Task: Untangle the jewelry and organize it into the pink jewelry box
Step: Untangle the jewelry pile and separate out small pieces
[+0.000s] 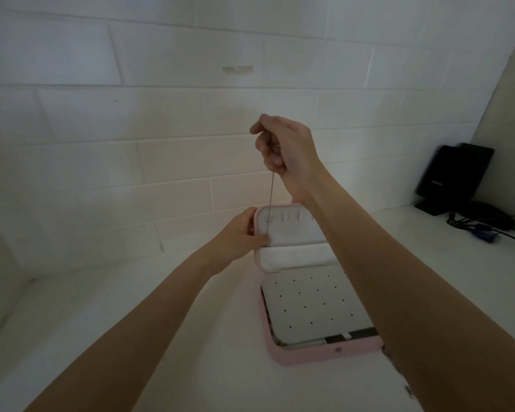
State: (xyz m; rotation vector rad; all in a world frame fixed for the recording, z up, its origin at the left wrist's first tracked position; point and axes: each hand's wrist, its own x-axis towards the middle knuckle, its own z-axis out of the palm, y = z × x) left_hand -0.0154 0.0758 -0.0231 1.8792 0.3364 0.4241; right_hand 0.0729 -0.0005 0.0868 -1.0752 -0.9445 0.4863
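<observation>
The right hand point(283, 150) is pinching a thin chain point(270, 191), holding it taut above the open pink jewelry box point(318, 350). The left hand point(241, 239) is gripping the lid's edge, its thumb pressing the chain's lower end. The right forearm is hiding the box's right side.

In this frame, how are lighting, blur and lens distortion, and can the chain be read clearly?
Head view: dim, with soft shadow over the white table and forearms; wide-angle bending curves the block wall; the black device at right is motion-smeared; the thin chain between right hand and left hand at the pink jewelry box is faint, links unreadable.
</observation>
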